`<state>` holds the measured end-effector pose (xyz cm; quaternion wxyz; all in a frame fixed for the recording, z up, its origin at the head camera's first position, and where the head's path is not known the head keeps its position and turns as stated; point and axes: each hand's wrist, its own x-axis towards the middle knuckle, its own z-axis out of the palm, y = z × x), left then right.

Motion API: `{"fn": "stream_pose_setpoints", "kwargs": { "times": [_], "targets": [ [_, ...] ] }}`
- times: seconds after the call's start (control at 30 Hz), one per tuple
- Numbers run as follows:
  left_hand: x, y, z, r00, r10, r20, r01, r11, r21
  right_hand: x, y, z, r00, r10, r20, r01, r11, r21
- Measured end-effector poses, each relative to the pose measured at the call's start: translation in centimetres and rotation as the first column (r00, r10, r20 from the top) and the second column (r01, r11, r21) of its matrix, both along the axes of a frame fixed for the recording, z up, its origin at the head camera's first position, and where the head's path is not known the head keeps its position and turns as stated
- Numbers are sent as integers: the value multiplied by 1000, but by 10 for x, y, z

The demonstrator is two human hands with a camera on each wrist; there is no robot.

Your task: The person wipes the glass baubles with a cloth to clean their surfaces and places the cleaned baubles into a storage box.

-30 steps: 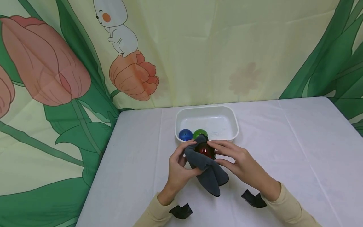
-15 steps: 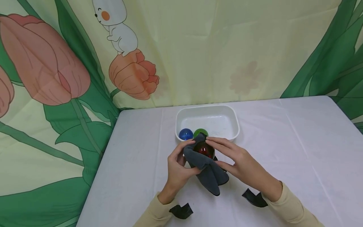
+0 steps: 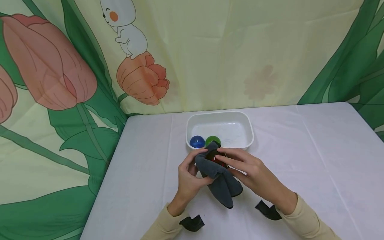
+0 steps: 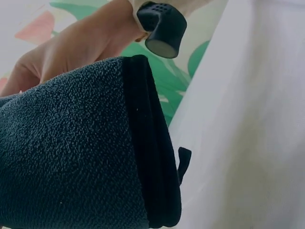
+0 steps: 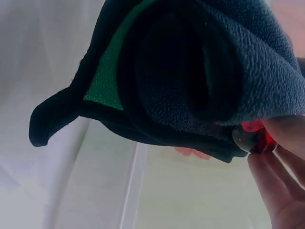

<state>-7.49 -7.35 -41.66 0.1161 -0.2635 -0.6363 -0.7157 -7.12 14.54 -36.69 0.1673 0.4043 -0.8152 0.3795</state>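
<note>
A folded dark grey-blue cloth with black edging (image 3: 220,186) is wrapped partly round a shiny dark red ball (image 3: 221,163). My left hand (image 3: 190,176) grips the cloth and ball from the left, thumb in front. From the right, my right hand (image 3: 255,170) holds the red ball between thumb and fingertips, several fingers lying over its top. In the right wrist view, the ball (image 5: 268,142) peeks out between the cloth and the fingers. The folded cloth (image 4: 71,143) fills much of the left wrist view, covering most of the left fingers.
A white rectangular tray (image 3: 232,131) stands just behind the hands on the white-covered table (image 3: 144,160). In its front left corner lie a blue ball (image 3: 197,142) and a green ball (image 3: 213,139), the latter partly hidden by cloth. A printed curtain (image 3: 210,60) hangs behind.
The right fingers have shifted over the red ball, with one now lower across its front, covering more of it. The left hand and cloth stay almost in place.
</note>
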Motion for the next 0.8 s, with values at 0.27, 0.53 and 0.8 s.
{"fn": "stream_pose_setpoints", "kwargs": {
  "times": [0.27, 0.53, 0.8],
  "targets": [
    [1, 0, 0, 1000, -3, -31, 2, 999, -35, 4, -3, 0, 978, -47, 205, 78, 986, -145],
    [0, 2, 1, 999, -13, -40, 12, 999, -34, 7, -2, -3, 925, -58, 376, 130, 977, -169],
    [-1, 0, 3, 1000, 0, -31, 0, 1000, -10, 5, 2, -2, 966, -100, 238, 110, 994, -28]
  ]
}}
